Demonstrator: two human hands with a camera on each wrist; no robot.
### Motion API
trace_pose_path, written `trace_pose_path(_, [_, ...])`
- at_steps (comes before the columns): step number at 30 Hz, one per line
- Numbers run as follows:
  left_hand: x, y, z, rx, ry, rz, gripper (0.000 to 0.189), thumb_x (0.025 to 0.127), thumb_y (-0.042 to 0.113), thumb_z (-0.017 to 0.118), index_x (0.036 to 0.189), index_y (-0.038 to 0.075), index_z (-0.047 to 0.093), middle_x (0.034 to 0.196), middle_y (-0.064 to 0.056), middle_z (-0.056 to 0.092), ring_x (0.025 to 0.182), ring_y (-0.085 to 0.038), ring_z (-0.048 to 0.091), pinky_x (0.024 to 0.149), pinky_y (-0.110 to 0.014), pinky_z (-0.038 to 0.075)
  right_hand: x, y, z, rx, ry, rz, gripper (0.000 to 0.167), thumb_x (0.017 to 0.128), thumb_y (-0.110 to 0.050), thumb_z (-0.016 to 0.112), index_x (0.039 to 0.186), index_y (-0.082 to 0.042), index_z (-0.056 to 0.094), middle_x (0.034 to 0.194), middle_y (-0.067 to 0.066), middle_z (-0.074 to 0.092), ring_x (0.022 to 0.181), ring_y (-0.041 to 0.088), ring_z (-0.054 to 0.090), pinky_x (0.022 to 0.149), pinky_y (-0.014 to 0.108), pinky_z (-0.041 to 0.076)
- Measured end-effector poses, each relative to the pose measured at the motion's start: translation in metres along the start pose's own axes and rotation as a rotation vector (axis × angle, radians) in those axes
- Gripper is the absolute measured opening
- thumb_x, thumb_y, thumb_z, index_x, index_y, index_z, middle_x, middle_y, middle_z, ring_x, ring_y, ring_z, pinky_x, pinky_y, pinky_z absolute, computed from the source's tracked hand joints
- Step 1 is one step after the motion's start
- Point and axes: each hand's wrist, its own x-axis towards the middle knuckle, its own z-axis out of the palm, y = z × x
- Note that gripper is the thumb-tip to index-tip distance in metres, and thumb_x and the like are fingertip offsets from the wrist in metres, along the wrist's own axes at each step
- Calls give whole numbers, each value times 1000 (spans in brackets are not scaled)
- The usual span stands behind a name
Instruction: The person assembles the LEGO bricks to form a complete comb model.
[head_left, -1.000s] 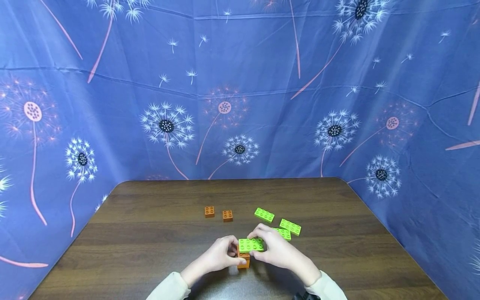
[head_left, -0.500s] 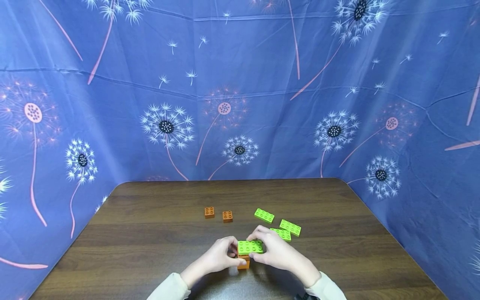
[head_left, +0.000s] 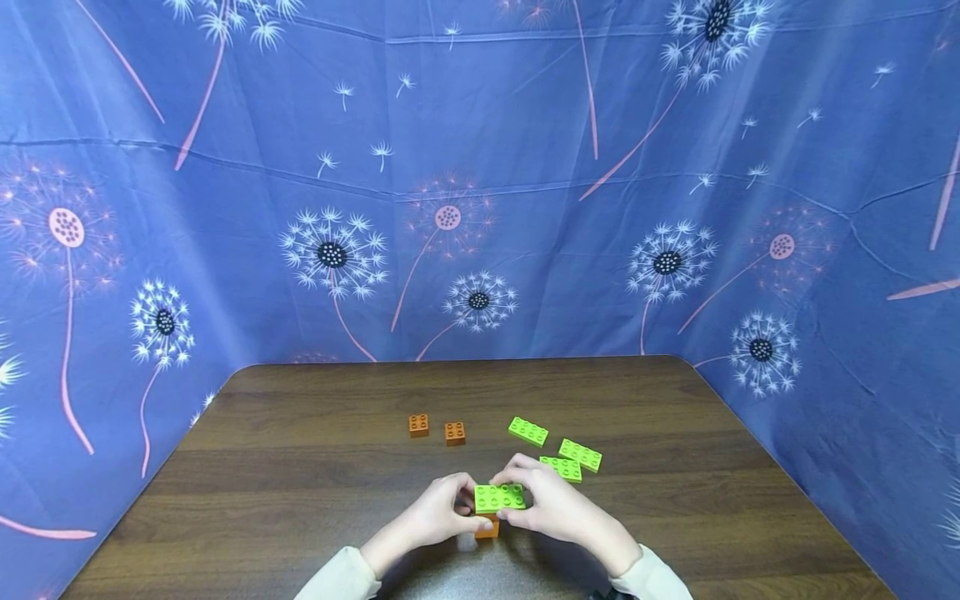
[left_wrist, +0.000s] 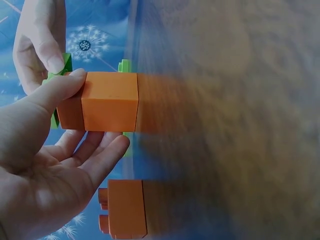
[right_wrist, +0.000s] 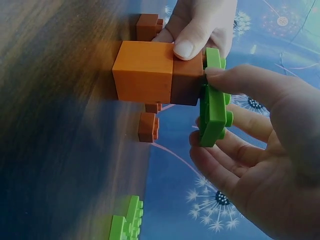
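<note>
Near the front of the table a stack of two orange bricks stands upright: a taller bright orange brick [right_wrist: 144,72] below and a darker orange brick [right_wrist: 187,82] on top. My left hand [head_left: 437,510] holds this stack from the left, thumb on the near side and fingers behind. A lime green eight-stud brick [head_left: 499,498] lies flat across the stack's top, overhanging to the right. My right hand [head_left: 551,504] pinches it between thumb and fingers. In the right wrist view the green brick [right_wrist: 214,115] meets the darker brick's top; whether it is fully pressed on, I cannot tell.
Two small orange bricks, one on the left [head_left: 418,426] and one nearer the middle [head_left: 454,433], lie beyond my hands. Three lime green bricks, one farther back [head_left: 528,431] and two close together [head_left: 581,455], lie behind my right hand. A blue dandelion-print cloth [head_left: 480,167] surrounds the wooden table [head_left: 300,433].
My right hand has brought the green brick slightly down and left onto the stack, covering the darker brick's studs that showed earlier. The left hand has stayed on the stack.
</note>
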Motion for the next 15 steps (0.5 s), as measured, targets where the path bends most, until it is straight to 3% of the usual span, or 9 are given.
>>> trace_pose_path(1, [0, -1, 0, 18, 5, 39, 29, 76, 17, 78, 88, 1, 57, 87, -2, 63, 78, 0, 58, 69, -18, 55, 0, 0, 0, 7, 0, 2, 29, 77, -16, 73, 106, -13, 67, 95, -7, 56, 78, 2, 48, 67, 16, 43])
trace_pose_path(4, [-1, -1, 0, 27, 11, 67, 28, 78, 18, 77, 87, 2, 56, 86, 0, 62, 78, 2, 57, 69, -17, 55, 1, 2, 1, 32, -2, 0, 30, 78, -16, 74, 106, -13, 68, 93, -7, 55, 70, 0, 44, 61, 14, 41])
trace_pose_path(7, [0, -1, 0, 46, 12, 43, 26, 77, 16, 77, 87, 3, 56, 86, -2, 63, 78, 1, 58, 69, -18, 55, 2, 4, 1, 53, -2, -8, 30, 78, -16, 74, 107, -12, 68, 92, -6, 54, 67, 0, 43, 58, 12, 40])
trace_pose_path(8, [0, 0, 0, 32, 7, 4, 26, 76, 15, 77, 87, 3, 57, 87, -3, 63, 78, 0, 58, 70, -19, 55, 2, 4, 1, 58, -3, -9, 29, 78, -16, 74, 106, -12, 68, 91, -6, 54, 67, 0, 43, 58, 12, 40])
trace_pose_path(11, [0, 2, -1, 34, -7, -35, 30, 75, 17, 79, 92, 3, 58, 89, -6, 64, 78, -2, 59, 70, -20, 55, 2, 5, 1, 74, -5, -9, 29, 78, -15, 74, 106, -10, 68, 91, -6, 54, 69, 0, 45, 59, 13, 41])
trace_pose_path(15, [-2, 7, -4, -22, -13, -36, 38, 75, 19, 79, 103, 2, 58, 93, -11, 67, 80, -10, 65, 72, -24, 56, 1, 4, 1, 102, -12, 6, 29, 77, -14, 74, 105, -9, 68, 90, -6, 53, 71, 0, 46, 60, 14, 44])
